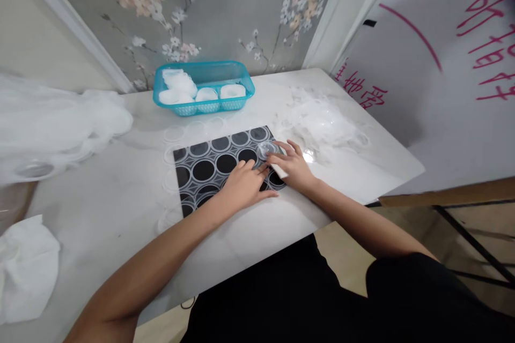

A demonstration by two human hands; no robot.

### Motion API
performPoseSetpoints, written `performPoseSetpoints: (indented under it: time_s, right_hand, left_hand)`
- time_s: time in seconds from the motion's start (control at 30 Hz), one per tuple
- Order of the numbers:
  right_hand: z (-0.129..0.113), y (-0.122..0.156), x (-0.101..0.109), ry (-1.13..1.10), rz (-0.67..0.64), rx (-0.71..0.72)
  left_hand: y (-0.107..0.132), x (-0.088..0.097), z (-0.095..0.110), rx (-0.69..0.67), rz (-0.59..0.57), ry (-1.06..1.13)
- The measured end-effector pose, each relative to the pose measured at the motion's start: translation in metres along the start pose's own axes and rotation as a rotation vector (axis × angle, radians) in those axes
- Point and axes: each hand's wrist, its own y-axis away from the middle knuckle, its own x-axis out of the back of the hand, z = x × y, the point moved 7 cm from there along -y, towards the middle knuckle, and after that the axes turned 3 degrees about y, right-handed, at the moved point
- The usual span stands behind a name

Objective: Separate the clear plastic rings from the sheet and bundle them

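Observation:
A black sheet [226, 164] printed with rows of grey-ringed circles lies on the table under my hands. My left hand [246, 183] rests on its lower right part, fingers stretched out and thumb spread, holding nothing. At the sheet's upper right, my right hand [295, 167] has its fingers curved round the edge of a clear round plastic piece [266, 149]. A small white strip [279, 171] shows below the right fingers; whether they grip it cannot be told. Thin clear plastic rings [171, 179] lie along the sheet's left and back edges.
A blue plastic basket [203, 110] at the back holds several white round stacks. Clear plastic pieces [322, 118] lie heaped at the right. On the left are a big translucent plastic bag [52, 123] and crumpled white tissue [30, 268]. A whiteboard [418, 91] stands beside the table [100, 209].

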Motion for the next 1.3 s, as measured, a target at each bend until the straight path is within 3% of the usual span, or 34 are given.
performPoseSetpoints:
  time_s: [0.1,0.23,0.33,0.43,0.53,0.6,0.7,1.13,1.3]
  right_hand:
    - [0.016,-0.028,0.017,0.141,0.044,-0.004]
    - [0.077,-0.062,0.086,0.25,0.441,-0.306]
    - [0.094,-0.064,0.112,0.309,0.485,-0.388]
    - [0.077,-0.046,0.099,0.247,0.418,-0.345]
    - [0.048,-0.022,0.058,-0.061,0.293,-0.294]
    - [0.036,-0.007,0.026,-0.29,0.183,-0.344]
    - [0.029,0.006,0.0,-0.423,0.128,-0.417]
    - [0.024,0.006,0.001,-0.356,0.147,-0.344]
    - [-0.009,0.01,0.001,0.036,0.112,-0.067]
  left_hand:
    - [-0.001,0.0,-0.001,0.003,-0.014,0.032]
    - [0.0,-0.003,-0.001,0.014,-0.054,0.029]
    - [0.001,-0.004,0.001,0.008,-0.069,-0.001]
    - [0.002,-0.004,0.002,0.004,-0.061,-0.013]
    - [0.003,-0.003,0.003,-0.006,-0.041,-0.021]
    - [0.003,-0.002,0.003,-0.012,-0.027,-0.024]
    - [0.003,-0.001,0.002,-0.015,-0.027,-0.02]
    - [0.002,-0.003,0.001,-0.031,0.0,-0.025]
    - [0.001,0.001,0.001,-0.039,-0.03,0.003]
